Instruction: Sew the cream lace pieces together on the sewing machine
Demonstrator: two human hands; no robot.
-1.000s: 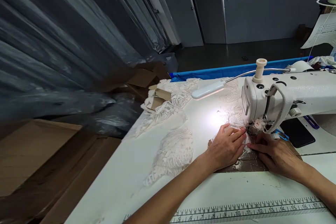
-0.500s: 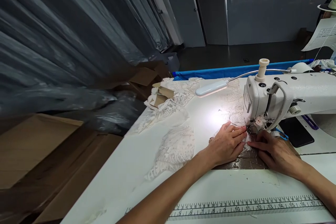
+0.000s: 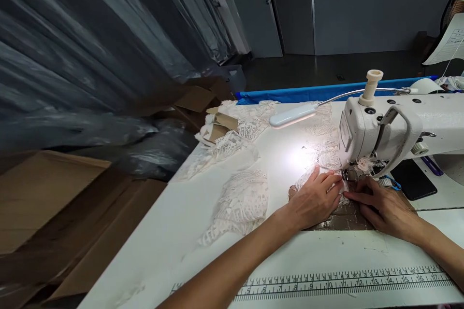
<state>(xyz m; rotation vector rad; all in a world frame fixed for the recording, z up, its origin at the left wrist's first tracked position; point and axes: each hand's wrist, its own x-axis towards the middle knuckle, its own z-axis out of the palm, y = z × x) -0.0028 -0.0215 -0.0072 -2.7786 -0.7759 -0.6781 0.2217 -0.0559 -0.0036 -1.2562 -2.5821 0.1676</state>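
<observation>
A white sewing machine (image 3: 398,123) stands at the right of a white table (image 3: 203,231). My left hand (image 3: 315,198) lies flat, fingers together, pressing pale lace fabric (image 3: 322,154) just left of the presser foot (image 3: 350,174). My right hand (image 3: 384,205) rests flat on the same lace in front of the needle, fingers stretched toward it. Both hands touch the lace over a dark brown patch (image 3: 344,217) of the table. The needle itself is hidden among the machine parts.
A gooseneck lamp (image 3: 293,115) lights the work spot. More lace pieces (image 3: 239,203) lie to the left, with cardboard scraps (image 3: 217,128) behind. A printed ruler (image 3: 344,282) runs along the near edge. A black phone (image 3: 413,178) lies under the machine arm. Cardboard boxes (image 3: 47,198) stand at left.
My view has shifted slightly. Both hands stay flat on the lace at the presser foot, in nearly the same place.
</observation>
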